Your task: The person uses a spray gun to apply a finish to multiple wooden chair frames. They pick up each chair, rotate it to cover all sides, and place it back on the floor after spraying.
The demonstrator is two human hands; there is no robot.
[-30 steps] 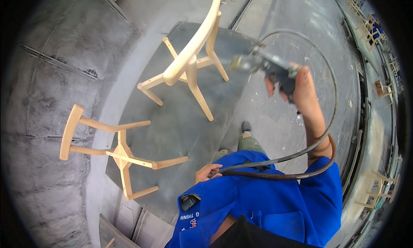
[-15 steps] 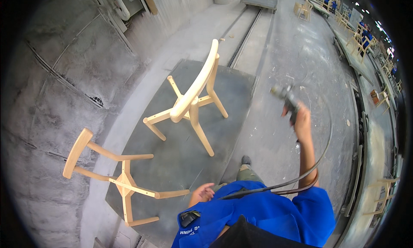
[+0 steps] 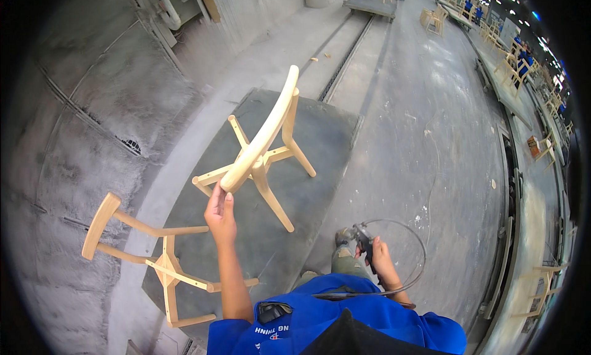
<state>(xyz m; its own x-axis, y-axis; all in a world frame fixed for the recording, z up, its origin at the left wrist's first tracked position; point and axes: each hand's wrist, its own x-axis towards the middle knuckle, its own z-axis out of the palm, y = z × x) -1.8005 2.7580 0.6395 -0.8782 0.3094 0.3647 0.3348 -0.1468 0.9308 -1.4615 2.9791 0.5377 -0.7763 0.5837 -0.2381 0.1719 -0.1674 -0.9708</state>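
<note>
A pale wooden chair frame (image 3: 266, 136) without a seat stands upright, its curved backrest toward me. My left hand (image 3: 221, 218) grips the near left end of that backrest, thumb on top and fingers around the side. My right hand (image 3: 381, 260) is closed around the handle of a spray gun (image 3: 364, 240), held low in front of my body and apart from the chair. A thin hose (image 3: 425, 256) loops from the gun around to my waist. On the left, a second wooden chair frame (image 3: 98, 227) lies tipped over, its legs pointing toward me.
Both frames rest on a dark flat platform (image 3: 308, 216). A dusty grey wall (image 3: 74, 164) rises at the left. A floor track (image 3: 348, 56) leads to another platform (image 3: 371, 4). Along the right runs a line with more chairs (image 3: 545, 287) and people in blue (image 3: 525, 63).
My left hand has reached forward from beside my body and taken hold of the backrest. My right hand has brought the spray gun down and back toward my body.
</note>
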